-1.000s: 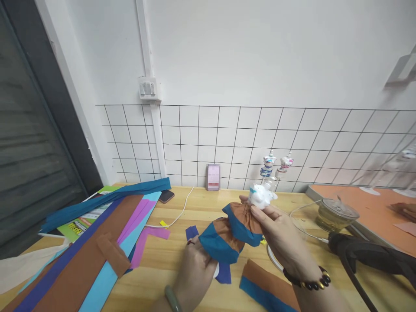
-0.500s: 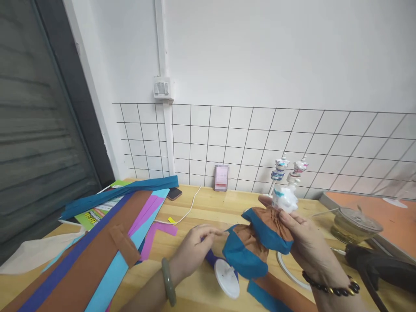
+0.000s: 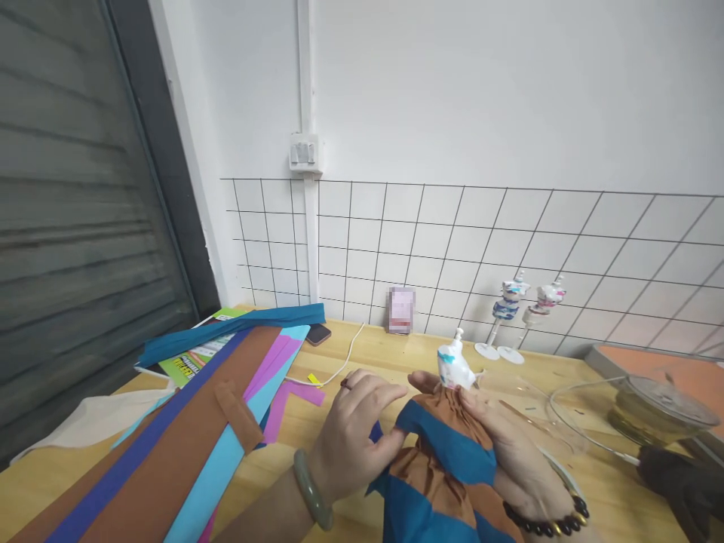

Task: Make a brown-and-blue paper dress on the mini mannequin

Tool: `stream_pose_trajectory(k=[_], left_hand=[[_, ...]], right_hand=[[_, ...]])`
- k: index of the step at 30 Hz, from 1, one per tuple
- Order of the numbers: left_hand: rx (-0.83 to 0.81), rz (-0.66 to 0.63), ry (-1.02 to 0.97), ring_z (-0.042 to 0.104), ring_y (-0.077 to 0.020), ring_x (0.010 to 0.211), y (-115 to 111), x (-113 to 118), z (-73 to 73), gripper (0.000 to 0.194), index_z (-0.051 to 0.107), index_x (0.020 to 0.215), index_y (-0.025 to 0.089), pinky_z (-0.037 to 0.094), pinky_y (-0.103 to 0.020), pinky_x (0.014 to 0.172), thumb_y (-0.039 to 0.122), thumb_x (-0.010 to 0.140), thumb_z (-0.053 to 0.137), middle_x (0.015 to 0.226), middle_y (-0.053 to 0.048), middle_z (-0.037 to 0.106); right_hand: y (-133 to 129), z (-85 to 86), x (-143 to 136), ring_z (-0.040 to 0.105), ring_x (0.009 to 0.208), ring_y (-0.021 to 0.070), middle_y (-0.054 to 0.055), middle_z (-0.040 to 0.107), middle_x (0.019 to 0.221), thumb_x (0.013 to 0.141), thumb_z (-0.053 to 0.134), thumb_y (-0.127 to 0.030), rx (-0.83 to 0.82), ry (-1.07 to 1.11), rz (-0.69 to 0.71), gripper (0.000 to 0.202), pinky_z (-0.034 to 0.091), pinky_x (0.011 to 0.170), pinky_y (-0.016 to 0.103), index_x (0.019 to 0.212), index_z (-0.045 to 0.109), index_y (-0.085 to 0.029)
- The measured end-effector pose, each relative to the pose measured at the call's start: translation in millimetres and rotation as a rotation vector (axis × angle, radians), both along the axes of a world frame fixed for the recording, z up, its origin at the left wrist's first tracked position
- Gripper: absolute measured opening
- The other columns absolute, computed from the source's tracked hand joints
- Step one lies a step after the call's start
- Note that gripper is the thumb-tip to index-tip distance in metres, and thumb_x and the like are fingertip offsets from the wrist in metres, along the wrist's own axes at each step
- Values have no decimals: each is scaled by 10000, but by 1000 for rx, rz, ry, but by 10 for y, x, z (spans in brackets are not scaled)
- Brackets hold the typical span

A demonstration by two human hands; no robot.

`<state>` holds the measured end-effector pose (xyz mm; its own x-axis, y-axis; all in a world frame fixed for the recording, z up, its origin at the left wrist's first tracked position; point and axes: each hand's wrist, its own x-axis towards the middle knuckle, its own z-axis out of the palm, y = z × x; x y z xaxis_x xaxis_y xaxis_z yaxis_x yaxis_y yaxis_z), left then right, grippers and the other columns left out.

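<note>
Right hand [image 3: 512, 452]: gripping the small white dress form [image 3: 454, 367] at the waist, thumb in front, fingers behind. Dress form is roughly upright, right of centre, at the near part of the counter [image 3: 376, 358]; light blue patches noted on its body. Its base is hidden, so contact with the counter cannot be confirmed.

Gathered skirt [image 3: 452, 434]: fitted below the waist, 2 tiers visible, each brown above with a blue lower band. The upper tier overlaps the lower.

Left hand [image 3: 359, 434]: open, fingers parted and slightly bent, thumb tip at the left edge of the upper tier's blue band. Whether the thumb presses on the fabric cannot be told. 1 green bangle [image 3: 312, 489] on the left wrist; 1 dark beaded bracelet [image 3: 546, 519] on the right.

Left of the hands: brown strip [image 3: 189, 434] lying beside a light blue strip [image 3: 207, 479], with a dark blue strip [image 3: 271, 315] across their far end. 1 phone [image 3: 317, 335] lies flat near that end.

Rear right: 2 further dress forms [image 3: 510, 300] on white stands, near the wall grid. Far right: 1 yellowish transparent container [image 3: 659, 415], black object [image 3: 679, 479] just in front.
</note>
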<state>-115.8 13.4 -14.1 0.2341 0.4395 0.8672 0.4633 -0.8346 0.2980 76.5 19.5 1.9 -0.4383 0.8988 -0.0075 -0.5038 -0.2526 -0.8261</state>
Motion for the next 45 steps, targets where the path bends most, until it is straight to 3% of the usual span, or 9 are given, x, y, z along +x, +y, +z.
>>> stream_pose_trajectory(k=[8, 12, 16, 25, 28, 32, 38, 41, 45], left_hand=[[167, -11, -82, 542, -182, 734, -39, -24, 21, 309, 544, 929, 183, 443, -333, 662, 10, 676, 503, 765, -47, 613], [235, 7, -55, 522, -162, 683, -53, -46, 43, 206, 546, 823, 175, 442, -308, 636, 13, 698, 521, 696, -35, 595], [294, -8, -14, 522, -148, 638, -25, -59, 60, 185, 538, 802, 176, 448, -295, 622, 18, 710, 512, 667, -28, 590], [1, -32, 60, 546, -184, 719, 82, -202, 43, 208, 552, 903, 189, 444, -346, 669, 67, 743, 500, 757, -53, 603], [-169, -55, -7, 548, -173, 710, 38, -191, 104, 160, 566, 856, 186, 448, -342, 681, 86, 771, 476, 737, -40, 592], [-609, -89, -263, 579, -155, 713, -98, -73, 211, 71, 565, 853, 174, 473, -297, 663, 206, 813, 516, 756, -36, 601], [-1518, -597, -623, 422, -65, 331, -278, 182, 193, 334, 513, 1017, 136, 280, -175, 313, 390, 802, 538, 578, -8, 608], [-1658, -699, -755, 386, -56, 293, -302, 283, 113, 351, 507, 1021, 144, 202, -170, 289, 398, 786, 569, 532, 11, 592], [-1642, -742, -970, 317, 1, 293, -295, 342, 55, 332, 435, 740, 186, 106, -149, 308, 395, 709, 692, 529, 66, 542]], right_hand=[[-17, -44, -96, 656, 955, 250, 99, 703, 1088, 811, 641, -325, -23, -10, 2, 255, 497, 854, 381, 1009, 724, -188], [-31, -15, -112, 620, 1040, 247, 106, 716, 1049, 806, 647, -351, 17, -97, -33, 275, 487, 870, 335, 997, 728, -171], [-28, 38, -85, 668, 907, 226, 95, 740, 957, 771, 679, -377, 43, -181, -102, 301, 515, 777, 296, 982, 736, -171], [21, 92, 1, 694, 800, 242, 74, 761, 801, 714, 721, -423, 83, -361, -290, 377, 524, 729, 316, 978, 739, -155], [31, 63, -9, 694, 783, 257, 66, 759, 780, 704, 721, -440, 115, -424, -344, 369, 531, 700, 330, 934, 747, -153], [41, 49, -16, 681, 889, 269, 51, 764, 833, 704, 719, -442, 146, -443, -514, 352, 527, 751, 324, 936, 744, -178], [-1, 125, -47, 630, 1030, 283, 48, 755, 949, 690, 727, -441, 160, -470, -778, 400, 531, 790, 313, 1004, 721, -193], [-60, 163, -122, 627, 1037, 292, 41, 744, 995, 679, 742, -415, 191, -470, -797, 402, 526, 828, 341, 1022, 712, -208], [-124, 135, -223, 602, 1077, 298, 33, 736, 1010, 680, 751, -384, 225, -433, -747, 310, 501, 890, 377, 945, 714, -228]])
